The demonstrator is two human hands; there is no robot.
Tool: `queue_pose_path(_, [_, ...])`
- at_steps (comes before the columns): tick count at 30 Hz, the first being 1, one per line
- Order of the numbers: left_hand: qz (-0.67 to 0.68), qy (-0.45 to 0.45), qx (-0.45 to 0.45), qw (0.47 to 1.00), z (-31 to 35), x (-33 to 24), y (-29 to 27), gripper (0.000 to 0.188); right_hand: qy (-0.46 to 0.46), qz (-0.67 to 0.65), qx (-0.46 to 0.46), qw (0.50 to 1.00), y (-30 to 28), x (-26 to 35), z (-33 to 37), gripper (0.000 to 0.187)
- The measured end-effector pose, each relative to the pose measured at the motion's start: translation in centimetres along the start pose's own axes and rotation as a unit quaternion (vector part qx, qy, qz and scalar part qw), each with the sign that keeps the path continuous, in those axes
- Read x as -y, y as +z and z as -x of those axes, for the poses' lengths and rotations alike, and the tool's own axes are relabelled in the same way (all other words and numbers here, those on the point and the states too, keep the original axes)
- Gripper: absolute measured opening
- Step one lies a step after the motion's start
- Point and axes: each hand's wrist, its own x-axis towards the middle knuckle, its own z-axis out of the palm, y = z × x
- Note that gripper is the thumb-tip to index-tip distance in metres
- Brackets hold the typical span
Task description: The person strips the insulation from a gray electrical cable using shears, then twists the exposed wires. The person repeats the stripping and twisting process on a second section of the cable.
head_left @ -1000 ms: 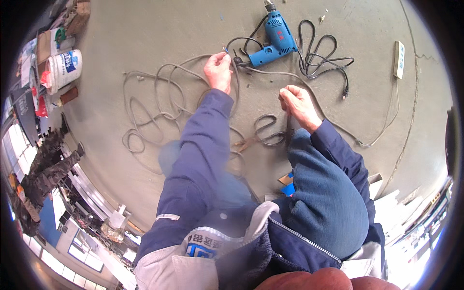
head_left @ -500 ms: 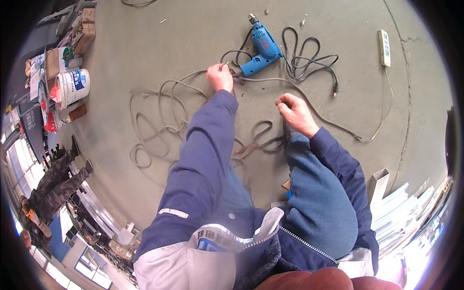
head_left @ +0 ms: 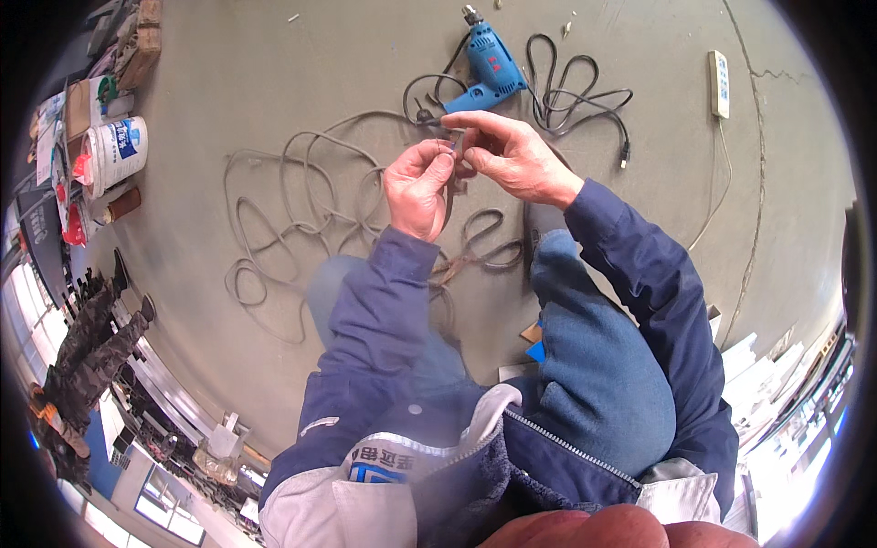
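Close together in front of me, my hands meet at the fingertips over the floor. My left hand [head_left: 418,189] is closed in a pinch on something small and thin that I cannot make out. Against it, my right hand [head_left: 527,163] has its index finger stretched forward and the thumb and other fingers bent at the same small thing, which they partly hide. Just beyond them a blue electric drill [head_left: 491,71] lies on its side, its metal chuck pointing away. A black plug [head_left: 424,116] is beside the drill's handle.
Loose grey cable [head_left: 290,160] lies in loops to the left; a coiled black cable [head_left: 585,111] is right of the drill. Farther right is a white power strip [head_left: 720,84]. A white bucket [head_left: 117,151] stands left. Metal profiles [head_left: 776,388] lie lower right. Another person's legs [head_left: 100,333] show left.
My left hand has moved back from beside the drill's handle, and my right hand has moved up and left to meet it. The whole view has shifted slightly.
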Motion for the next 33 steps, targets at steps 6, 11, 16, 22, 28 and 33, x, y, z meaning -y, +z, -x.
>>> queue_pose_path(6, [-0.022, -0.060, 0.010, 0.998, 1.2, -1.7, -0.7, 0.011, 0.018, 0.059, 0.003, 0.998, 0.3, -0.1, 0.9, 0.020])
queue_pose_path(11, [-0.077, -0.007, -0.054, 0.996, 1.9, -1.3, -0.5, 0.008, 0.059, 0.014, -0.044, 0.997, 2.0, -0.1, 0.3, 0.016])
queue_pose_path(16, [-0.120, 0.035, -0.085, 0.989, 2.2, -1.3, -0.7, 0.008, 0.044, -0.005, -0.050, 0.998, 3.1, -0.6, 0.5, 0.017])
queue_pose_path(22, [-0.154, 0.040, -0.088, 0.983, 2.3, -1.5, -1.2, 0.007, 0.070, 0.023, -0.042, 0.996, 3.6, -0.6, 0.6, 0.020])
queue_pose_path(28, [-0.156, 0.028, -0.094, 0.983, 2.5, -1.9, -1.8, 0.008, 0.059, -0.023, -0.031, 0.998, 3.8, -1.1, 0.3, 0.017])
queue_pose_path(33, [-0.147, 0.013, -0.077, 0.986, 2.4, -1.7, -1.9, 0.010, 0.061, 0.022, -0.027, 0.998, 3.7, -1.6, 0.4, 0.019])
